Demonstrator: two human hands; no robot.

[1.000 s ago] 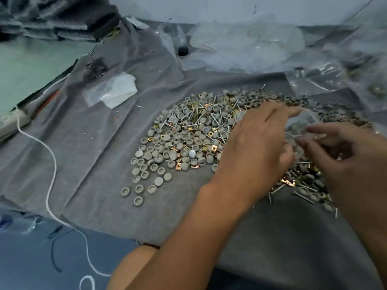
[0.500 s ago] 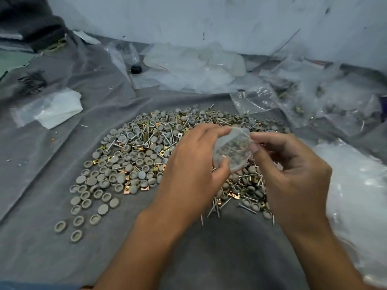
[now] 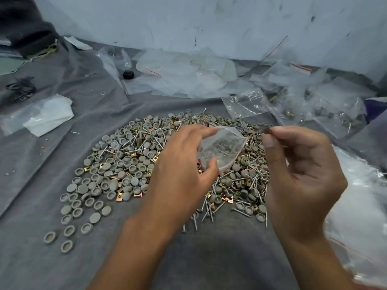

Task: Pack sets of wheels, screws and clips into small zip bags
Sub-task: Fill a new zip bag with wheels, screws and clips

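A wide heap of grey wheels (image 3: 117, 174), silver screws (image 3: 211, 208) and brass clips (image 3: 119, 196) lies on the grey cloth (image 3: 209, 258). Above the heap my left hand (image 3: 184, 174) pinches a small clear zip bag (image 3: 222, 149) between thumb and fingers; screws and a clip show through it. My right hand (image 3: 299, 181) is just right of the bag, apart from it, with fingers curled and the fingertips pinched on something small and dark that I cannot make out.
Filled zip bags (image 3: 314, 109) pile up at the back right. Empty clear bags (image 3: 184, 74) lie at the back by the white wall, with a black cap (image 3: 128, 74) beside them. A folded white plastic sheet (image 3: 50, 116) lies at the left, more plastic (image 3: 360, 216) at the right edge.
The view has swung right and down. The bag came up between both hands; now my right hand has drawn away from it to the right, leaving it in my left hand alone.
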